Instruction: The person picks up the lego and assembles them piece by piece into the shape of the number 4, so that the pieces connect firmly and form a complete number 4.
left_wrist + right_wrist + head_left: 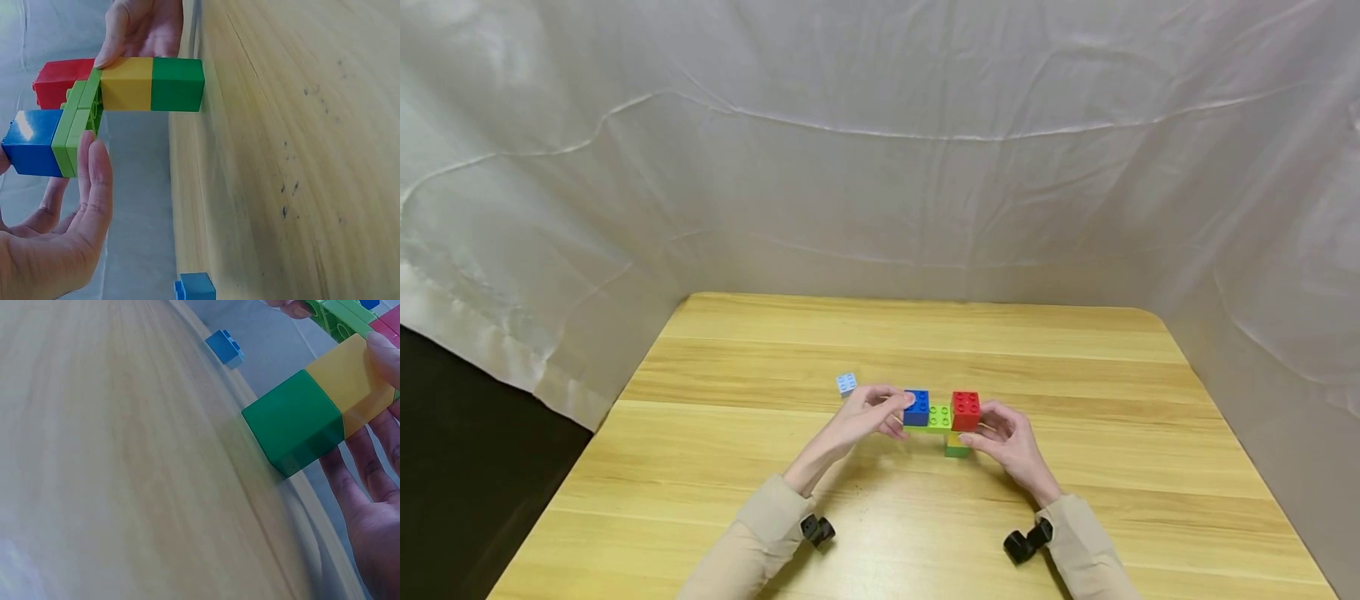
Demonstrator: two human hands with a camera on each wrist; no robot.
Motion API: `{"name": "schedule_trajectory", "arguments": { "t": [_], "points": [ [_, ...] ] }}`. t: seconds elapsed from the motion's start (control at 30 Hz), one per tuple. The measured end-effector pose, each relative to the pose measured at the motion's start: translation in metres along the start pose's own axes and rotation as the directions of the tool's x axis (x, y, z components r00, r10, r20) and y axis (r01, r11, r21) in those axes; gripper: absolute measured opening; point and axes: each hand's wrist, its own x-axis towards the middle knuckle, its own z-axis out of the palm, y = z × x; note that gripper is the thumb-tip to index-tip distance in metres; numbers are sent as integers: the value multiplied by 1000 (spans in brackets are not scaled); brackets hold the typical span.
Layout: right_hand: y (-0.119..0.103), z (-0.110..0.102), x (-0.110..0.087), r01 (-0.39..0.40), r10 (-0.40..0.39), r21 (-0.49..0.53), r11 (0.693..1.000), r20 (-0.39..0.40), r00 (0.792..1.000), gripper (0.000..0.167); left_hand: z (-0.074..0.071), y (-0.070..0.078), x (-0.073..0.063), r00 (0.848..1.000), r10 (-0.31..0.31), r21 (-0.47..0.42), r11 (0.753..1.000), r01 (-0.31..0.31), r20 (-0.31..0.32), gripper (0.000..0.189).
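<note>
Left hand (868, 412): its grip closes thumb-above, fingers-below on a blue brick (916, 415) atop the lime-green strip's (939, 419) left end. Right hand (1011, 442): its grip pinches a yellow brick (127, 84) under the strip's right end, below a red brick (965, 412) on top. The wrist views show yellow, mostly hidden from the head, plainly joined to a lower green brick (177, 85). Beyond the strip, leftward, a light-blue brick (846, 382) lies on the bench (1150, 417).

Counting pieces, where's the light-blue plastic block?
In the head view, the light-blue block lies on the wooden table, left of centre, just beyond the left hand.
</note>
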Motion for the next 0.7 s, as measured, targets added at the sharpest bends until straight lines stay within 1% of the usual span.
{"name": "schedule_trajectory", "arguments": {
  "t": [0.13,0.37,0.57,0.7],
  "points": [
    [1,0,0,7,-7,6,1000,4,1000,31,1,1,0,1000,4,8,1000,-4,0,38],
    [2,0,0,-1,1,2,1000,-2,1000,31,1,1,-2,1000,-14,0,1000,14,5,41],
    [2,0,0,-8,8,2,1000,-7,1000,32,3,-2,0,1000,-28,12,1000,28,10,45],
    [2,0,0,-7,7,9,1000,-12,1000,32,5,-3,1,999,-39,-3,999,39,2,46]
  ]
}}
